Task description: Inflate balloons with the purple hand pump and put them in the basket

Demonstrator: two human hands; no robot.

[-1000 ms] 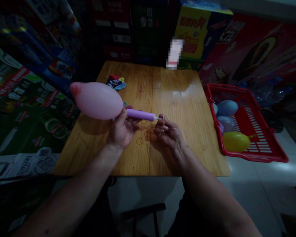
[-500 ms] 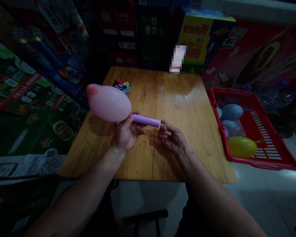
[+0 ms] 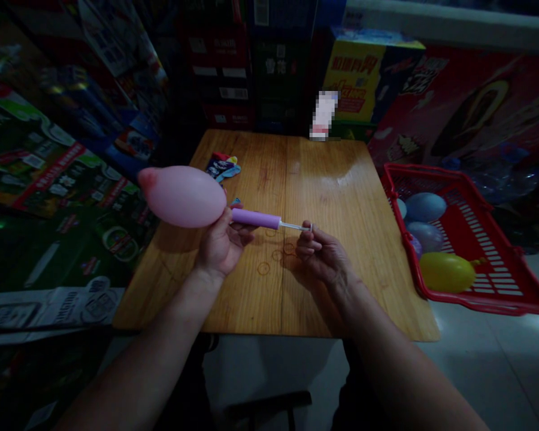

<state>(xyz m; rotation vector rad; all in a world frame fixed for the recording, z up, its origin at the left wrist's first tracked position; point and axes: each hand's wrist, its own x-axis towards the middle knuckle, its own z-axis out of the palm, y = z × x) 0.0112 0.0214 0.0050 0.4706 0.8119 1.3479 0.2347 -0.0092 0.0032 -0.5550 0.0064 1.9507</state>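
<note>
A partly inflated pink balloon with a redder tip sits at the left end of a purple balloon pump. My left hand is closed where the two meet, pinching the balloon's neck against the pump; the nozzle is hidden by the fingers. My right hand grips the small white handle of the pump, whose thin rod shows between the handle and the purple barrel. Below the pump, several rubber bands lie on the wooden table. Deflated balloons lie in a small pile behind the pink one.
A red basket right of the table holds several balloons, among them a yellow balloon and a blue balloon. Stacked cartons stand behind the table, and green beer cartons crowd its left side.
My right hand has moved right, drawing the handle away so more of the pump's rod shows. My left hand, the balloon and the barrel have shifted left in view.
</note>
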